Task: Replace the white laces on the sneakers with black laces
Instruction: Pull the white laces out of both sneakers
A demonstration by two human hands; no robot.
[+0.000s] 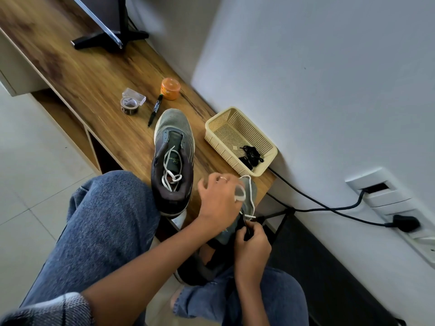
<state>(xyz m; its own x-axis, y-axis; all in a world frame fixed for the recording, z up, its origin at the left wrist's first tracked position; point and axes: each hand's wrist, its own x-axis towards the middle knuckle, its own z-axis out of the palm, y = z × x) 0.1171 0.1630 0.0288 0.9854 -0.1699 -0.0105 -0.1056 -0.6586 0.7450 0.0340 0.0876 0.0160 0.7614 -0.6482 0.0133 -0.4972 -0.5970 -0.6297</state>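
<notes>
1. Wood-grain brown is the table [94, 74], a long narrow one set against a white wall [306, 67].
2. A grey sneaker [173, 158] stands on the table, toe pointing away from the person, with a loose white lace [170, 170] lying tangled in its opening; its upper eyelets look bare.
3. A second grey sneaker [247, 203] sits at the table's near corner, mostly hidden behind the hands, partly over the person's lap.
4. The left hand [219, 201] hovers over that second sneaker with fingers curled; a loop of white lace [240, 196] is wound round its fingertips, so its grip pinches that lace. A ring shows on one finger.
5. The right hand [253, 243] is lower and nearer the body, fingers closed round a thin black lace [245, 225] at the sneaker's side.
6. A white strand runs down from the left hand along the second sneaker toward the right hand.
7. A beige plastic basket [216, 128] stands on the table just beside the first sneaker, against the wall, holding a bundle of black laces [250, 155] in its near corner.
8. Farther along the table lie a black marker [155, 110], a roll of tape [129, 105], a clear small box [136, 96] touching the tape, and an orange jar [170, 88].
9. Blue jeans [101, 227] cover the person's knees.
</notes>
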